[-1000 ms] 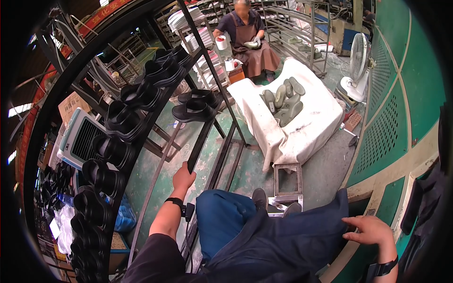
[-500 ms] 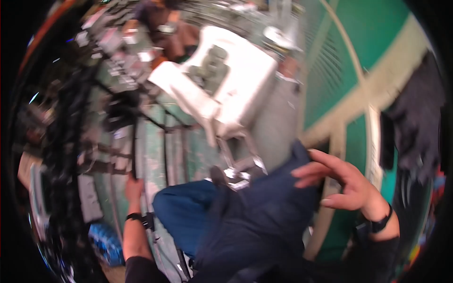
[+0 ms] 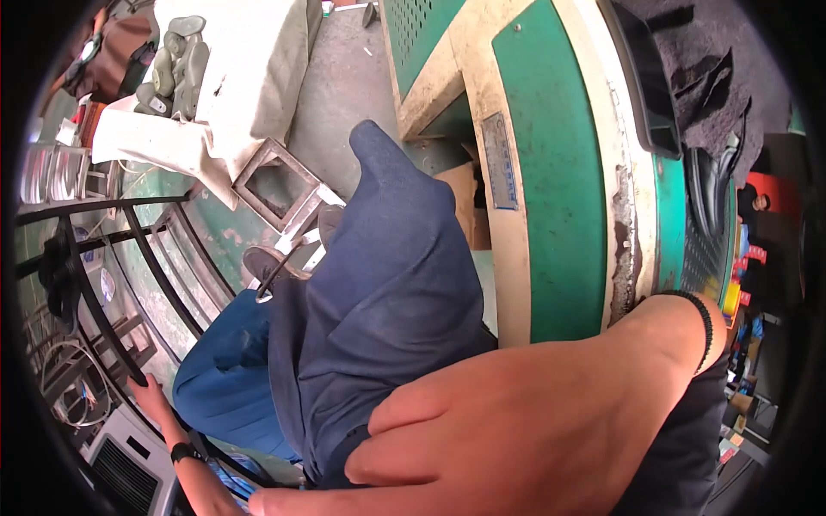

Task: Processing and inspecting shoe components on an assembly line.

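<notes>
At the lower left, my left hand [image 3: 150, 399] is closed round a bar of a black metal frame [image 3: 99, 301]; a dark band circles that wrist. My right hand [image 3: 525, 421] looms large at the lower right, seen from its back. Its fingers reach leftward over my lap, with the thumb apart, and nothing shows in them, though the palm is hidden. A black bracelet [image 3: 707, 331] is on the right wrist. Dark blue cloth [image 3: 387, 249] covers my lap, over blue trousers [image 3: 228, 370].
A green and cream metal cabinet [image 3: 551, 172] stands close on the right, with dark cloth [image 3: 761, 60] beyond it. Ahead left, grey-green rounded pieces [image 3: 178, 64] lie on a white-covered surface [image 3: 245, 60]. A rusty square metal frame [image 3: 280, 181] stands before my shoes. A person [image 3: 120, 43] is at the far left.
The view has swung right, so the white-covered surface sits farther left. My right hand has come down and nearer, over my lap. My left hand remains on the frame.
</notes>
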A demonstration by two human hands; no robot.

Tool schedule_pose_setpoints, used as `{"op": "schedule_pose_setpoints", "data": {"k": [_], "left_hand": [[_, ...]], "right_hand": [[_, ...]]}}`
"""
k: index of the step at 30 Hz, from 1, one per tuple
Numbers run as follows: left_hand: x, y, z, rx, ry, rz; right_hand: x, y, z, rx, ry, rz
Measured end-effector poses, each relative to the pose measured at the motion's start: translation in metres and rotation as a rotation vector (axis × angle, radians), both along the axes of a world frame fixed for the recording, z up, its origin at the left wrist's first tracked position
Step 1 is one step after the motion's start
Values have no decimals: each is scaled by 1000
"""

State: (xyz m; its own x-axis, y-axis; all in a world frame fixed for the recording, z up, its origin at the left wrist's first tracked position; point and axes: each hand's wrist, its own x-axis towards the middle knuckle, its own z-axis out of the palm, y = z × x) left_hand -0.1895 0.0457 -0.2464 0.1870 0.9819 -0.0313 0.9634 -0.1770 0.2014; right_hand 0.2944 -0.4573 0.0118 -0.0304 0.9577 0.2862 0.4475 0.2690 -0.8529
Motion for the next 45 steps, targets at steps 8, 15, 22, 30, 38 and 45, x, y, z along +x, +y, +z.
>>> {"op": "schedule_pose_setpoints", "data": {"k": [8, 15, 22, 30, 38, 45], "left_hand": [[2, -8, 6, 24, -101, -66], [13, -14, 14, 91, 64, -62], [8, -12, 12, 168, 192, -84], [20, -20, 18, 83, 19, -66], [18, -17, 16, 52, 50, -23], [16, -17, 15, 32, 19, -43]], "right_hand": [[2, 12, -10, 39, 11, -19], [-13, 22, -11, 91, 22, -69], [-20, 46, 4, 20, 143, -224], [-32, 39, -18, 317, -18, -139], [-30, 33, -21, 253, 35, -120], [-26, 24, -16, 217, 36, -116]]}}
